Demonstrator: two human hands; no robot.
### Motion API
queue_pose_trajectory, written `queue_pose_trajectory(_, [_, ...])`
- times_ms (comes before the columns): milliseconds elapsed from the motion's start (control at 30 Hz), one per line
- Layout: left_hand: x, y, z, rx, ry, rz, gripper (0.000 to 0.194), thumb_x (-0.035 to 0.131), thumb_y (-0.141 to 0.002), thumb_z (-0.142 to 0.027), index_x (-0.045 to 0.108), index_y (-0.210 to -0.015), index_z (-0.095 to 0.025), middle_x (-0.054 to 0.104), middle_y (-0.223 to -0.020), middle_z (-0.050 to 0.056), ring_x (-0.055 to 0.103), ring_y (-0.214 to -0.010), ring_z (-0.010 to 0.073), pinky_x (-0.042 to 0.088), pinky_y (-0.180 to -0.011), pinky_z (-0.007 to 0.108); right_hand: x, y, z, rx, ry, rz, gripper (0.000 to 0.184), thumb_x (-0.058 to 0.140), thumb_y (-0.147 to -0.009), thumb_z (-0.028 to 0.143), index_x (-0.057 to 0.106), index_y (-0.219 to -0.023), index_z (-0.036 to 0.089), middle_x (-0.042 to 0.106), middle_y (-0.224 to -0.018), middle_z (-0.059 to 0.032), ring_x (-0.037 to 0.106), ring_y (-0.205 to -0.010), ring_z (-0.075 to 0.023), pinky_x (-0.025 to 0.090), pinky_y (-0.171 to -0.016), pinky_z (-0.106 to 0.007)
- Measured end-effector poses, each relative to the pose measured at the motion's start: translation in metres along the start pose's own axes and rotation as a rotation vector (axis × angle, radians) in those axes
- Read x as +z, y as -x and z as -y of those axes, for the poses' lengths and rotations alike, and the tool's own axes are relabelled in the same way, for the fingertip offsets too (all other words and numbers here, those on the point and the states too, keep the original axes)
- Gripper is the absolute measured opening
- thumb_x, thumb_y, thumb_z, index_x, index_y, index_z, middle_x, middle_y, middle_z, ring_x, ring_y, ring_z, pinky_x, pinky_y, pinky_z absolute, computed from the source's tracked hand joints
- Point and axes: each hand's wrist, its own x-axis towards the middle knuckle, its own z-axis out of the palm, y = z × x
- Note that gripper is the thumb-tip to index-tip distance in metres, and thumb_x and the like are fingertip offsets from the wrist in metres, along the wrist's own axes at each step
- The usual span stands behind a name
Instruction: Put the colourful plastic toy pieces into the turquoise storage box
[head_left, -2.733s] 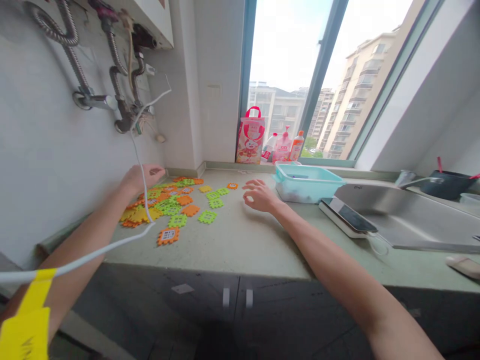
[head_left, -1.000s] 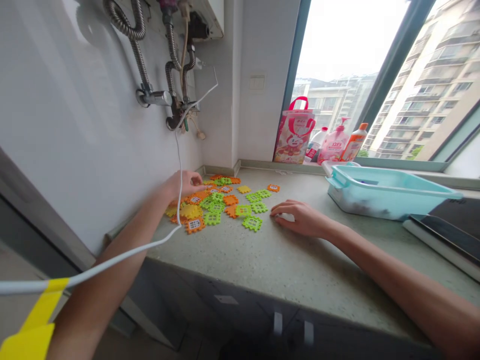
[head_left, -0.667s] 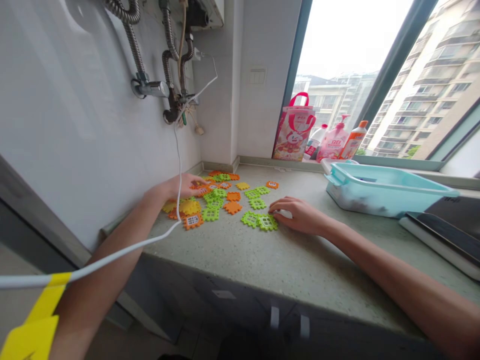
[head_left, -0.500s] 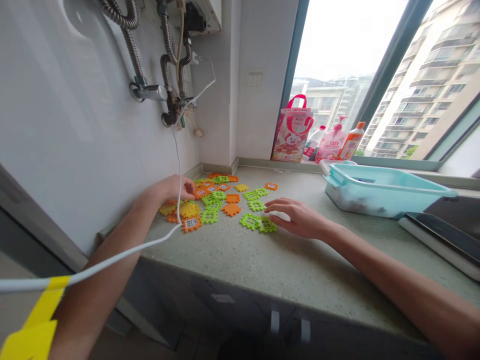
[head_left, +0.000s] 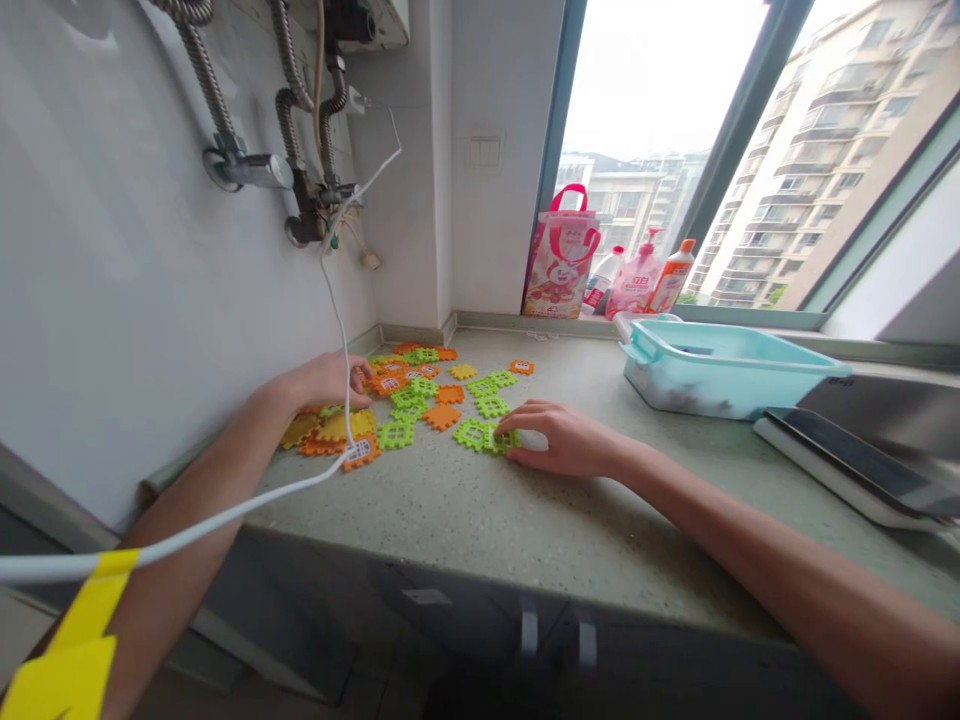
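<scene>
Notched plastic building tiles in green, orange and yellow lie scattered and partly piled on the countertop (head_left: 420,500). My right hand (head_left: 559,438) reaches in from the right, its thumb and fingers closed round the edge of a green window-patterned tile (head_left: 504,440). Touching that tile is another green tile (head_left: 471,434). At the left of the pile, my left hand (head_left: 334,380) has its fingers curled beside the orange tiles (head_left: 390,384); what they hold, if anything, is hidden. Nearer me lie a yellow tile (head_left: 351,426) and an orange window tile (head_left: 363,452).
A white cable (head_left: 247,505) hangs across my left forearm and the near tiles. On the right stand a turquoise basin (head_left: 735,375) and a dark flat-topped object (head_left: 847,460). A pink bag (head_left: 562,270) and several bottles (head_left: 637,280) line the windowsill. Pipes (head_left: 289,160) run down the left wall.
My right hand has moved onto the green tile and closed its thumb and fingers on it. My left hand's fingers have shifted slightly at the orange tiles. The view has turned right.
</scene>
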Motion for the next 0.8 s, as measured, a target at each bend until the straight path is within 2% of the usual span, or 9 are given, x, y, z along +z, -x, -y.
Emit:
queue_pose_trajectory(133, [-0.01, 0.009, -0.007, -0.05, -0.068, -0.041, 0.048, 0.077, -0.063, -0.065, 0.078, -0.088, -0.024, 0.077, -0.082, 0.005, 0.07, -0.076, 0.0262, 0.049, -0.068, 0.032, 0.001, 0.0, -0.001, 0.005, 0.028, -0.043, 0.027, 0.068, -0.098, 0.033, 0.073, -0.125, 0.029, 0.076, -0.122, -0.0053, 0.072, -0.111, -0.0236, 0.055, -0.102, -0.041])
queue_pose_trajectory(233, [-0.018, 0.016, -0.004, -0.106, -0.101, 0.047, 0.045, 0.073, -0.066, -0.065, 0.078, -0.081, -0.024, 0.073, -0.07, 0.004, 0.068, -0.07, 0.0261, 0.047, -0.064, 0.032, 0.006, -0.006, 0.003, 0.044, 0.047, -0.137, 0.03, 0.063, -0.102, 0.038, 0.07, -0.129, 0.026, 0.074, -0.129, -0.0077, 0.07, -0.116, -0.0241, 0.054, -0.104, -0.04])
queue_pose_trajectory(300, [-0.021, 0.017, 0.002, -0.145, -0.104, 0.127, 0.047, 0.073, -0.064, -0.067, 0.08, -0.083, -0.024, 0.074, -0.069, 0.004, 0.069, -0.07, 0.0266, 0.048, -0.064, 0.032, 0.01, -0.012, 0.008, 0.046, 0.055, -0.146, 0.03, 0.061, -0.104, 0.04, 0.068, -0.129, 0.026, 0.074, -0.128, -0.0083, 0.069, -0.116, -0.0241, 0.053, -0.103, -0.04])
queue_pose_trajectory(433, [-0.019, 0.011, 0.016, -0.113, -0.06, 0.165, 0.05, 0.079, -0.055, -0.063, 0.083, -0.089, -0.026, 0.08, -0.089, 0.005, 0.073, -0.085, 0.0296, 0.054, -0.074, 0.032, 0.016, -0.019, 0.014, -0.008, 0.077, -0.031, 0.025, 0.063, -0.103, 0.04, 0.07, -0.123, 0.027, 0.076, -0.116, -0.006, 0.067, -0.111, -0.0242, 0.053, -0.1, -0.04])
queue_pose_trajectory(533, [-0.016, 0.008, 0.018, -0.089, -0.045, 0.148, 0.053, 0.081, -0.052, -0.059, 0.083, -0.094, -0.027, 0.081, -0.104, 0.005, 0.073, -0.097, 0.0309, 0.055, -0.081, 0.031, 0.017, -0.019, 0.015, 0.043, 0.068, -0.019, 0.022, 0.07, -0.098, 0.04, 0.07, -0.114, 0.026, 0.075, -0.109, -0.0056, 0.066, -0.108, -0.0242, 0.053, -0.097, -0.04])
queue_pose_trajectory(667, [-0.015, 0.011, 0.01, -0.087, -0.04, 0.145, 0.055, 0.081, -0.052, -0.059, 0.083, -0.096, -0.025, 0.081, -0.105, 0.006, 0.074, -0.1, 0.0307, 0.055, -0.086, 0.031, 0.016, -0.017, 0.015, 0.104, 0.064, -0.031, 0.019, 0.073, -0.092, 0.034, 0.069, -0.108, 0.024, 0.074, -0.109, -0.0067, 0.066, -0.107, -0.0245, 0.052, -0.097, -0.04])
queue_pose_trajectory(800, [-0.014, 0.012, 0.005, -0.025, -0.005, 0.054, 0.05, 0.082, -0.056, -0.057, 0.082, -0.096, -0.026, 0.081, -0.105, 0.005, 0.074, -0.098, 0.0299, 0.055, -0.086, 0.032, 0.017, -0.018, 0.018, 0.113, 0.061, -0.039, 0.017, 0.072, -0.09, 0.029, 0.068, -0.106, 0.023, 0.073, -0.108, -0.007, 0.066, -0.106, -0.0242, 0.052, -0.097, -0.039])
